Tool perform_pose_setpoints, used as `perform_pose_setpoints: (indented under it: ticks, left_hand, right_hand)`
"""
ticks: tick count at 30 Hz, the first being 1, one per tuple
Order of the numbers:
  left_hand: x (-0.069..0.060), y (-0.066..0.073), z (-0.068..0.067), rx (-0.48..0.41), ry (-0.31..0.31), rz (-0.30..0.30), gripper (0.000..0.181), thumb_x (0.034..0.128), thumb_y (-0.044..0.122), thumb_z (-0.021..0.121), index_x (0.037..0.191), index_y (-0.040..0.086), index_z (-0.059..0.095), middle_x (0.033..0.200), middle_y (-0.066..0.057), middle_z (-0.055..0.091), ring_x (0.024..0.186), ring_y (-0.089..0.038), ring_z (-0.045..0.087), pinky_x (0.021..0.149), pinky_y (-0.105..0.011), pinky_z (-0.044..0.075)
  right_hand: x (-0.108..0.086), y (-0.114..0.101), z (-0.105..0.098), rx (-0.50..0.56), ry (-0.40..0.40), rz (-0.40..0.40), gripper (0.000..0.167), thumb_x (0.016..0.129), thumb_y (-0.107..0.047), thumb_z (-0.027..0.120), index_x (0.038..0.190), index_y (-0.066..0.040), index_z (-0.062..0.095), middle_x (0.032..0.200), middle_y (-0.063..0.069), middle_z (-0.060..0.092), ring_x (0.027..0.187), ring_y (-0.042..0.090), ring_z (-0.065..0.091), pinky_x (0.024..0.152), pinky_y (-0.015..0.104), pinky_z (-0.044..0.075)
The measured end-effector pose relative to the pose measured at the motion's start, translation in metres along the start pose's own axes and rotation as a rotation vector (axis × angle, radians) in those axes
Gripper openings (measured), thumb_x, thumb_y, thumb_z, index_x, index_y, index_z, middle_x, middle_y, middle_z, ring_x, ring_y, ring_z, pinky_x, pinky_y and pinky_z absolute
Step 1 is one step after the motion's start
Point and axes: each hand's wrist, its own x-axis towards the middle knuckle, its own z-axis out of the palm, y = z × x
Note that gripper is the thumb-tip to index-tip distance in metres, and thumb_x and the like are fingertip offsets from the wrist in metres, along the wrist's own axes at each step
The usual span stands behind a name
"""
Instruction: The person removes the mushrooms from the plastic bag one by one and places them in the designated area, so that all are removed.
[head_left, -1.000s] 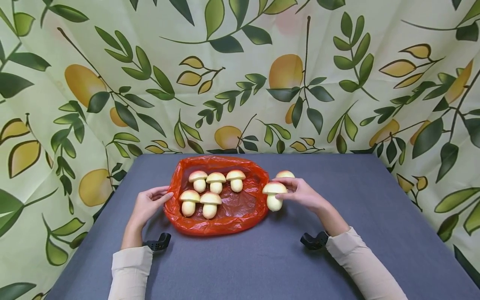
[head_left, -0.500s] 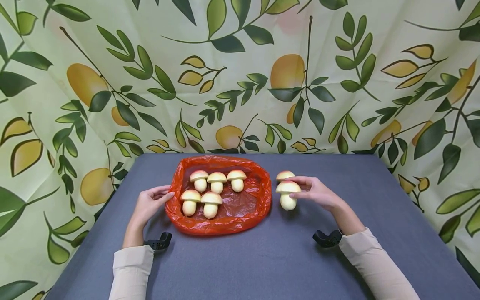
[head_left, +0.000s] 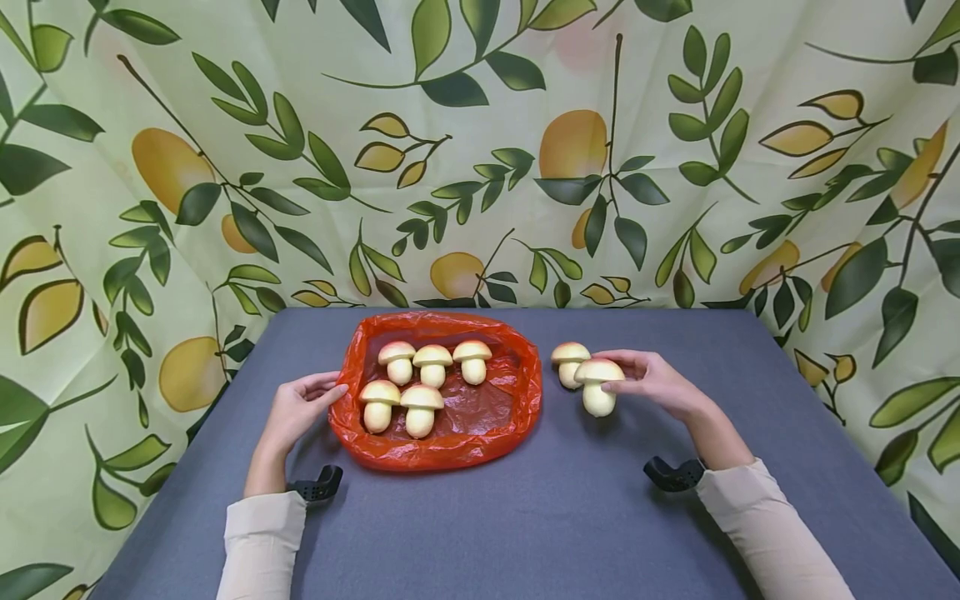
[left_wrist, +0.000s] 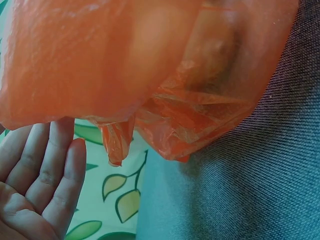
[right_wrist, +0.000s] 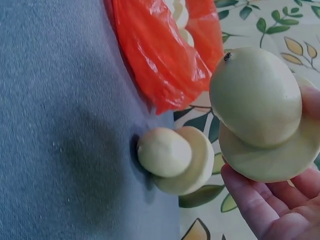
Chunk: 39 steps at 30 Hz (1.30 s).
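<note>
A toy mushroom [head_left: 598, 385] with a yellowish cap is gripped by the cap in my right hand [head_left: 654, 382], stem down, just above the table. The right wrist view shows that mushroom [right_wrist: 256, 97] from below, thumb and fingers about its cap. Slightly behind and left of it, a second mushroom [head_left: 570, 363] rests on the table. My left hand [head_left: 296, 412] holds the left rim of a red plastic bag [head_left: 435, 457], opened wide, with several mushrooms [head_left: 422, 408] inside. In the left wrist view the bag [left_wrist: 90, 60] hides the thumb and some fingertips of my left hand [left_wrist: 40, 185].
A grey cloth [head_left: 480, 533] covers the table. Behind it hangs a curtain [head_left: 495, 125] with leaves and fruit on it. Black wrist mounts [head_left: 675, 473] sit near both cuffs.
My right hand has carried its mushroom rightward from the bag's right edge, uncovering more of the mushroom on the table. My left hand and the bag have stayed in place.
</note>
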Motion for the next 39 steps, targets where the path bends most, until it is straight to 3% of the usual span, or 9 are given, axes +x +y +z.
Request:
perform_pose_setpoints:
  ticks: [3,5,10,18,25,30,39]
  left_hand:
    - [0.0,0.0,0.0,-0.006,0.004,0.001,0.042,0.089,0.02,0.069,0.12,-0.007,0.063,0.077,0.032,0.061,0.076,0.015,0.06,0.071,-0.008,0.049]
    - [0.0,-0.001,0.0,-0.002,0.002,0.006,0.043,0.0893,0.021,0.068,0.12,-0.008,0.062,0.079,0.03,0.062,0.076,0.015,0.06,0.071,-0.008,0.049]
    - [0.0,0.0,0.0,0.002,0.001,0.0,0.043,0.0896,0.021,0.068,0.121,-0.007,0.062,0.079,0.03,0.062,0.077,0.015,0.06,0.071,-0.008,0.049]
    - [-0.001,0.0,0.0,0.001,0.002,-0.013,0.042,0.0892,0.021,0.069,0.12,-0.007,0.063,0.078,0.031,0.062,0.076,0.014,0.06,0.071,-0.009,0.049]
    - [0.0,0.0,0.0,0.008,0.006,-0.015,0.042,0.089,0.022,0.069,0.12,-0.006,0.064,0.08,0.027,0.064,0.076,0.014,0.06,0.071,-0.009,0.049]
    - [0.0,-0.001,-0.001,0.012,0.004,-0.018,0.043,0.0892,0.023,0.069,0.121,-0.005,0.063,0.082,0.024,0.066,0.076,0.014,0.06,0.071,-0.009,0.049]
    - [0.001,-0.001,0.0,-0.001,-0.005,-0.012,0.042,0.0892,0.021,0.069,0.121,-0.006,0.063,0.076,0.034,0.059,0.076,0.014,0.06,0.071,-0.009,0.048]
  right_hand:
    - [0.001,0.004,-0.003,0.003,0.005,0.008,0.056,0.087,-0.014,0.069,0.136,0.004,0.05,0.117,-0.013,0.062,0.098,-0.008,0.06,0.084,0.013,0.047]
    - [0.002,0.006,-0.005,0.004,0.008,0.016,0.056,0.087,-0.015,0.069,0.136,0.004,0.049,0.112,-0.022,0.06,0.098,-0.008,0.06,0.085,0.013,0.047]
    - [0.004,0.009,-0.012,0.0,0.015,0.022,0.057,0.088,-0.016,0.069,0.137,0.005,0.048,0.114,-0.02,0.06,0.099,-0.009,0.06,0.085,0.013,0.047]
    - [0.007,0.018,-0.021,0.075,0.001,0.012,0.057,0.091,-0.012,0.065,0.138,0.011,0.043,0.104,-0.028,0.064,0.096,-0.008,0.061,0.083,0.012,0.047]
    - [0.011,0.027,-0.027,0.111,-0.002,0.057,0.055,0.093,-0.006,0.058,0.141,0.012,0.038,0.103,-0.027,0.064,0.093,-0.01,0.058,0.083,0.015,0.047]
    - [0.014,0.032,-0.032,0.116,0.012,0.1,0.06,0.093,-0.012,0.061,0.143,0.01,0.035,0.104,-0.031,0.061,0.096,-0.009,0.057,0.085,0.013,0.046]
    - [0.022,0.041,-0.039,0.107,0.017,0.134,0.065,0.093,-0.019,0.063,0.144,0.008,0.034,0.103,-0.033,0.059,0.098,-0.01,0.054,0.086,0.012,0.043]
